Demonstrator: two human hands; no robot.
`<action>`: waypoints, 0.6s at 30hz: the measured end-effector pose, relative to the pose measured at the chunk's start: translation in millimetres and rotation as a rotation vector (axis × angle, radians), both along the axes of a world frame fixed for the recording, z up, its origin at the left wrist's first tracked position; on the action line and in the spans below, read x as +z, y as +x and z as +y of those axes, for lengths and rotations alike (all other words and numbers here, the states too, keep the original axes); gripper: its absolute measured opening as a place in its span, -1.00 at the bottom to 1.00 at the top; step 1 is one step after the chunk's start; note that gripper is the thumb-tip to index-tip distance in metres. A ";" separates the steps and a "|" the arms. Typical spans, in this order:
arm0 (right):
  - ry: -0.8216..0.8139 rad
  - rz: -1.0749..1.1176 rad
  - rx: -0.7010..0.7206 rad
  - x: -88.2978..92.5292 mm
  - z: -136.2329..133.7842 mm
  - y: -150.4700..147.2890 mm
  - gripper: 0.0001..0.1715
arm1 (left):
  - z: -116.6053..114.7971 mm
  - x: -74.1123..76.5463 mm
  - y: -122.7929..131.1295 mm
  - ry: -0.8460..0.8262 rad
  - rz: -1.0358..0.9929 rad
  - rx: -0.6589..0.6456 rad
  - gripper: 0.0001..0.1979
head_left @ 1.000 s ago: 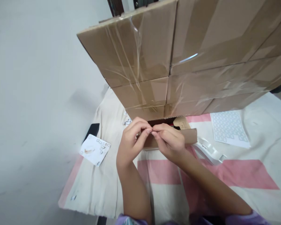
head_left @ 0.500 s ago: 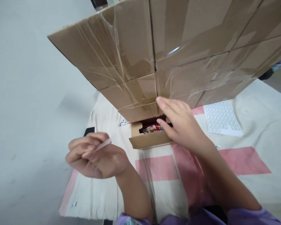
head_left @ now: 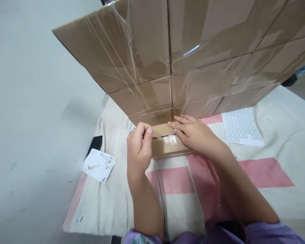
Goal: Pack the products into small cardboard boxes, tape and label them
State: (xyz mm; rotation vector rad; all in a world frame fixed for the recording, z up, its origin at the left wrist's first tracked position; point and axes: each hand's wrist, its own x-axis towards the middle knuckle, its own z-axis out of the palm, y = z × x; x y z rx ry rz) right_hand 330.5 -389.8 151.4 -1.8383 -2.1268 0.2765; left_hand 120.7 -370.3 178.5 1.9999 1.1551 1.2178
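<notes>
cloth (head_left: 180,208): left grip (head_left: 140,145) pinches tape (head_left: 157,136) at box (head_left: 169,147) edge, right grip (head_left: 194,135) flat atop, unclenched.

A cream cloth (head_left: 109,206) with pink patches and a few creases covers the desk (head_left: 178,213). At its far side stands a tall taped cardboard panel (head_left: 193,64), with 1 small cardboard box (head_left: 173,148) resting just in front of its lower edge. Toward the left edge, 1 white card (head_left: 99,166) with printed marks lies beside a dark object (head_left: 96,143), slightly overlapping it. To the right lie 1 sheet of outlined shapes (head_left: 241,127) and, nearer, a tiny white piece (head_left: 237,158).
</notes>
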 end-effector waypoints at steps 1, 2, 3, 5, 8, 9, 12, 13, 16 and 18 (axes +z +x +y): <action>-0.002 0.031 0.014 -1.1 1.6 3.4 -0.49 | -0.1 -0.2 2.3 -0.002 0.005 -0.026 -0.75; -0.002 0.062 0.033 -2.6 3.1 6.7 -0.49 | -0.1 -0.4 4.4 -0.011 0.017 -0.045 -0.75; -0.002 0.086 0.053 -4.3 4.5 9.6 -0.49 | 0.0 -0.6 6.3 -0.025 0.036 -0.059 -0.76; 0.000 0.100 0.079 -8.0 6.5 13.8 -0.47 | 0.8 -1.3 9.3 -0.059 0.081 -0.073 -0.75; 0.014 0.066 0.097 -12.2 7.4 15.6 -0.45 | 3.8 -4.0 11.6 -0.126 0.184 -0.089 -0.75; 0.021 0.057 0.104 -13.0 7.2 15.6 -0.45 | 5.1 -5.3 12.0 -0.146 0.222 -0.095 -0.76; 0.035 0.052 0.124 -14.1 6.9 15.3 -0.45 | 9.5 -9.9 13.2 -0.179 0.306 -0.120 -0.75; 0.035 0.052 0.126 -14.1 6.9 15.4 -0.45 | 10.7 -11.3 13.9 -0.183 0.319 -0.131 -0.75; 0.026 0.056 0.125 -13.8 7.7 15.7 -0.45 | 12.8 -14.4 17.8 -0.171 0.322 -0.211 -0.75; 0.015 0.058 0.124 -13.3 8.3 15.7 -0.45 | 13.0 -15.5 21.6 -0.148 0.314 -0.282 -0.78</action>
